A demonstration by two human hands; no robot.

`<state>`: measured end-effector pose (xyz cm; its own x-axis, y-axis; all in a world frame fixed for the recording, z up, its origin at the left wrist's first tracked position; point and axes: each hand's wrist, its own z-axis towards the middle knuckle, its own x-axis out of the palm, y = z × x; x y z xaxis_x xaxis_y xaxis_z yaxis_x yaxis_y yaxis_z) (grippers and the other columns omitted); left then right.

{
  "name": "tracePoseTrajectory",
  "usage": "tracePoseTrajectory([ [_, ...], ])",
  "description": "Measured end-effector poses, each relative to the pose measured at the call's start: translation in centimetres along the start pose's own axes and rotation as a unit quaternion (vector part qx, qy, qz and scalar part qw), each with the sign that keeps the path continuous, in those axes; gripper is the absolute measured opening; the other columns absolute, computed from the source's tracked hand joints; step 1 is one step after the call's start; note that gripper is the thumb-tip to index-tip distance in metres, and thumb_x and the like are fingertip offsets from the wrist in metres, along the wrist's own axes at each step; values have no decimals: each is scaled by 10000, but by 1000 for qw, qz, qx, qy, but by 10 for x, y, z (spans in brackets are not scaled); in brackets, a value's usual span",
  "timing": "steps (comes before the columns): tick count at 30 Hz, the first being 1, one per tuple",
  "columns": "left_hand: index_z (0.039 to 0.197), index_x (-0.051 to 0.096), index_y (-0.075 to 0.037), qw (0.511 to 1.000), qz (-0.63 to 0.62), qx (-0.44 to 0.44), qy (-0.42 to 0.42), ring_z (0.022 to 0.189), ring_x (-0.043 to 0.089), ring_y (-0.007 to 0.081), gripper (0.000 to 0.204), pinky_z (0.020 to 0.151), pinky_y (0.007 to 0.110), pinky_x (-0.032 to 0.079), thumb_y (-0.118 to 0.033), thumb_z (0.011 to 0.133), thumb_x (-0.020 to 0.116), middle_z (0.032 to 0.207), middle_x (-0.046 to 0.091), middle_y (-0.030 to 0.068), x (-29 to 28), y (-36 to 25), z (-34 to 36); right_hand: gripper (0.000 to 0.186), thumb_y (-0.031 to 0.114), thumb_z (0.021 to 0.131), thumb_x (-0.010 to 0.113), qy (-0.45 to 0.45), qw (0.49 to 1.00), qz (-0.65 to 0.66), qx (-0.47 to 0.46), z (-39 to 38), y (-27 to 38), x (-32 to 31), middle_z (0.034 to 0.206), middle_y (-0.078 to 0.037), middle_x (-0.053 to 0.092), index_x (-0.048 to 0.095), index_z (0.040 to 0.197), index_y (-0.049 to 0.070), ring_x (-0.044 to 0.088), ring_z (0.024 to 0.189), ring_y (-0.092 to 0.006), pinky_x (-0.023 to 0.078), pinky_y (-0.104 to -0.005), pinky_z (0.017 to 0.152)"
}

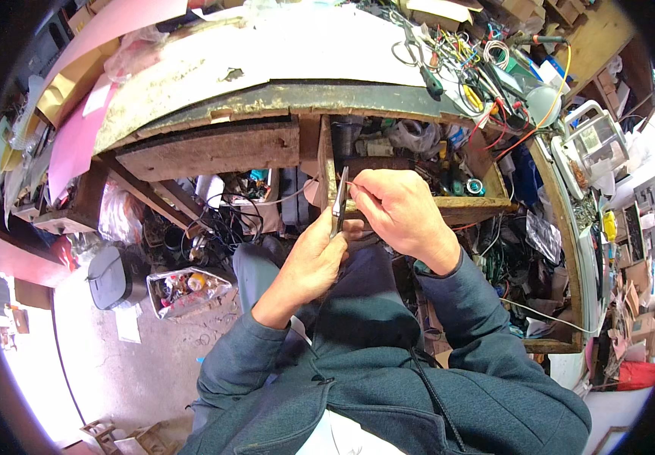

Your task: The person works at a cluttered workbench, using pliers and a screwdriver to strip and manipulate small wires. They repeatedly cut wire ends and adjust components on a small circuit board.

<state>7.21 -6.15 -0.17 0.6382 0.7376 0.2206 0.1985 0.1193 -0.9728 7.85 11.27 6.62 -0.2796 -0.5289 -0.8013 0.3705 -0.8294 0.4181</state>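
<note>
Pliers [340,199] fill the left hand [311,262] near a cluttered drawer [473,209]; the right hand [405,214] pinches a thin strand [350,183].

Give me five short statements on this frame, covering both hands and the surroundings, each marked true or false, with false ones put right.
1. The left hand holds a metal tool. True.
2. The right hand lies flat on the bench. False: it is raised in front of the bench, thumb and finger pinched close by the tool's tip.
3. The drawer on the right is shut. False: it is open, with clutter inside.
4. The dark bin stands left of the box of clutter. True.
5. Pink sheets lie at the bench's right end. False: they are at its left end.
</note>
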Motion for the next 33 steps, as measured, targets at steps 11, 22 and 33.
tracePoseTrajectory([
  [11,1210,514,-30,998,56,-36,-18,666,591,125,192,629,282,521,-124,1057,447,815,612,49,-4,-15,-6,143,169,908,618,5,1000,21,1,0,-1,2,735,-179,623,606,847,41,629,689,-390,499,-462,609],
  [22,1199,572,-44,1000,8,0,-15,608,422,59,200,525,236,365,-178,1065,509,736,462,-33,-7,-22,-15,188,162,950,587,30,996,73,-51,6,3,3,742,-194,599,533,835,24,616,688,-394,474,-454,596],
  [33,920,510,-75,939,-319,-85,95,477,296,101,329,450,277,288,-378,1035,564,589,333,-30,10,-38,-43,247,207,1043,503,75,861,490,116,-8,21,5,669,38,522,588,872,50,470,606,-41,393,-236,531],
])
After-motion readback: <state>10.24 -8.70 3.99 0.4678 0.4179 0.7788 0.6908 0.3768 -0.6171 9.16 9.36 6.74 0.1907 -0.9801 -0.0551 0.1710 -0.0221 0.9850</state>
